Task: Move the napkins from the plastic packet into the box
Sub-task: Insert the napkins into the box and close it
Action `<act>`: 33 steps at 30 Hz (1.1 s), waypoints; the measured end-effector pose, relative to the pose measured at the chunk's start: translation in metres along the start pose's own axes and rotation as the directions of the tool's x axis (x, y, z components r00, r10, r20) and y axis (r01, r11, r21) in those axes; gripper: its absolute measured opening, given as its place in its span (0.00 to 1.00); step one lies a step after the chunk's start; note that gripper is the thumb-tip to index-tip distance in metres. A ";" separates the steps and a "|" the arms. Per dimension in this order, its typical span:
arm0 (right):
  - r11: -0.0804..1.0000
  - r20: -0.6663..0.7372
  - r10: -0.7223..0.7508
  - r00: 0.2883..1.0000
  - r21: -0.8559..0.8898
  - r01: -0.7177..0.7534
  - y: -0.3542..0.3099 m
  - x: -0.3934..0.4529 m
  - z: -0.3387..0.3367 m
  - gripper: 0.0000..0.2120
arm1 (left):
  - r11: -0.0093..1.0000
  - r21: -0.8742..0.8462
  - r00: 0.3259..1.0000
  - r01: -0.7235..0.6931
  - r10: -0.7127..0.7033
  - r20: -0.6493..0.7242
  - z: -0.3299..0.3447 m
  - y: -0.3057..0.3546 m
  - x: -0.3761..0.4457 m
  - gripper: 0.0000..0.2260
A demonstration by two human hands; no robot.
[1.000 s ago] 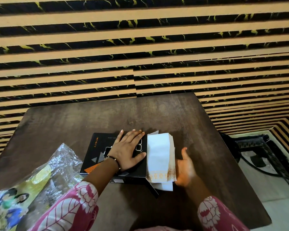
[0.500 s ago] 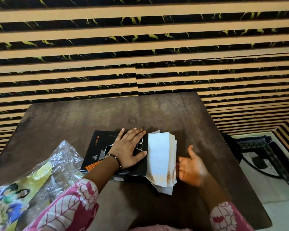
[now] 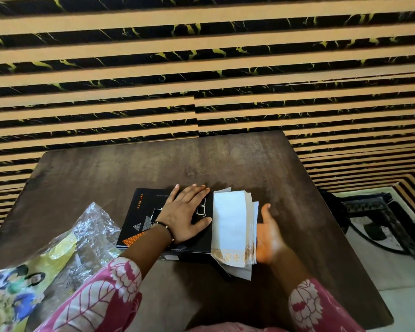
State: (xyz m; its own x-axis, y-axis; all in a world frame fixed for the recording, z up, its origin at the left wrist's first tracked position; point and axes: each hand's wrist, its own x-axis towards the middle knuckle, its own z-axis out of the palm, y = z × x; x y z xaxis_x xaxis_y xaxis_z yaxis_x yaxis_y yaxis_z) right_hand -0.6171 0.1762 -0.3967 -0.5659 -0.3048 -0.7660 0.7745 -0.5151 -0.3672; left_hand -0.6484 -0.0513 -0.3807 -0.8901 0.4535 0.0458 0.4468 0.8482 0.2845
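Observation:
A flat black box (image 3: 139, 224) with orange and grey print lies in the middle of the brown table (image 3: 130, 164). My left hand (image 3: 187, 214) lies flat on its lid, fingers straight. A stack of white napkins (image 3: 230, 224) with a gold flower border sticks out of the box's right end. My right hand (image 3: 268, 233) is open, palm turned to the left against the right edge of the stack. The crumpled clear and yellow plastic packet (image 3: 65, 245) lies at the near left of the table.
A wall of black and tan stripes stands right behind the table. To the right of the table, a dark metal frame (image 3: 379, 216) rests on a light patterned floor.
My right hand drew a little away from the napkin stack, then came back against its right edge. My left hand and the box have stayed in place.

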 end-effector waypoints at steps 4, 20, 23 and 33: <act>0.999 0.028 0.021 0.999 0.028 -0.021 0.000 0.010 0.002 0.48 | 1.000 -0.001 1.000 -0.002 0.002 -0.006 0.002 -0.001 0.000 0.34; 0.993 -0.052 -0.082 0.995 -0.085 0.078 0.007 0.031 0.024 0.43 | 1.000 -0.013 1.000 0.020 -0.020 -0.002 0.001 -0.002 0.001 0.35; 0.993 -0.125 -0.078 0.989 -0.101 0.066 0.008 0.037 0.030 0.40 | 1.000 -0.015 1.000 0.020 -0.020 0.001 0.000 -0.002 0.001 0.35; 0.868 -0.096 -0.242 0.966 -0.465 0.171 0.016 0.001 0.008 0.19 | 1.000 0.000 0.999 0.031 -0.031 -0.010 0.002 -0.003 0.001 0.35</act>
State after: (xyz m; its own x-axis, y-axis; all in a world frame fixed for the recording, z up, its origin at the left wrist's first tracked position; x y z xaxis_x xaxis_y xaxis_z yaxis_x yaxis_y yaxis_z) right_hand -0.6076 0.1618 -0.3992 -0.7066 -0.0928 -0.7015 0.7072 -0.1265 -0.6956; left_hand -0.6505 -0.0526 -0.3837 -0.9043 0.4244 0.0462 0.4191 0.8618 0.2860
